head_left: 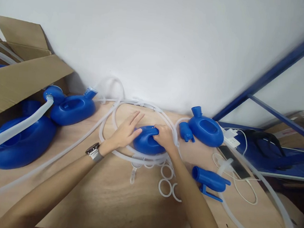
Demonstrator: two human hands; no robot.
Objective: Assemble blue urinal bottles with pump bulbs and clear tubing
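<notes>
A blue plastic bottle (148, 142) lies at the middle of the wooden table (101, 202), within loops of translucent hose (134, 159). My right hand (164, 135) is closed round its handle at the right. At its left side, my left hand (128, 130) has its fingers spread, the thumb by the bottle's edge, and grips nothing. Several white rings (165, 188) and a clear strap-like piece (133, 174) lie just in front of the hose loops.
Blue bottles (74, 110) and a cardboard box (24, 78) with hoses stand at left. At right are another blue bottle (206, 130), a blue holder-like part (211, 180), a phone (234, 163), a power strip (231, 138), cables and a blue metal frame (276, 64).
</notes>
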